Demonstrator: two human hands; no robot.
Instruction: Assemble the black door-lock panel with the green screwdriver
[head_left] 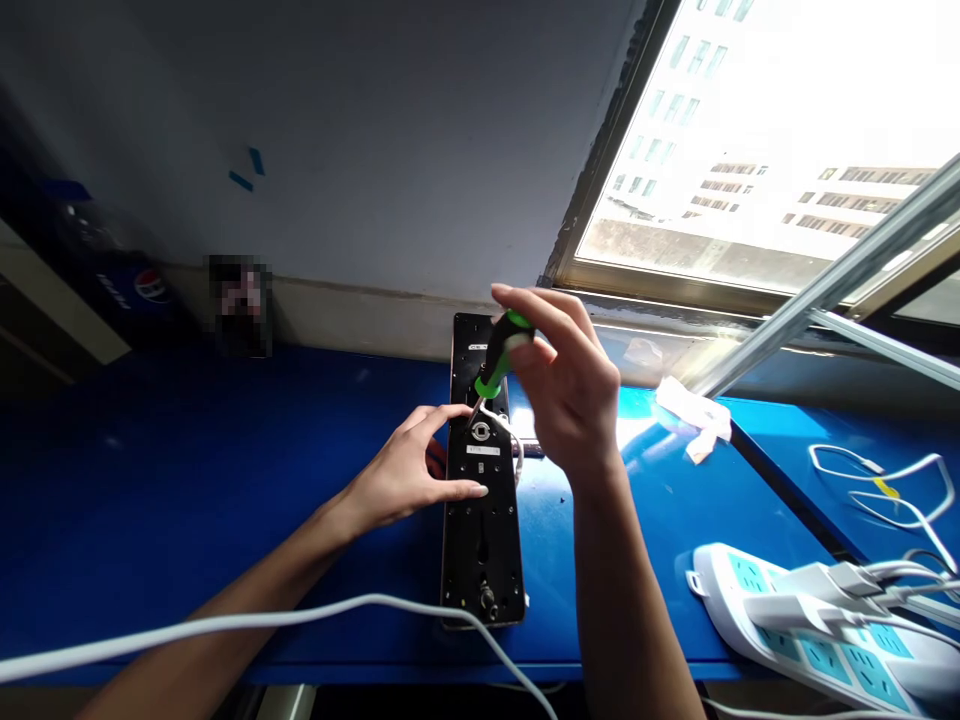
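A long black panel (484,530) with a metal rim lies flat on the blue table (187,480), its back side up. My left hand (409,470) rests on the panel's left edge, fingers spread, thumb and forefinger touching it. My right hand (566,385) is closed around a green-handled screwdriver (501,355), tilted, with its tip down on the panel near a round fitting (481,431). A short white wire (510,430) loops out of the panel beside the tip.
A white power strip (795,625) with plugs and white cables lies at the front right. A white cable (262,620) crosses the table's front edge. Crumpled white paper (694,410) sits near the window sill. Wall behind, window at upper right.
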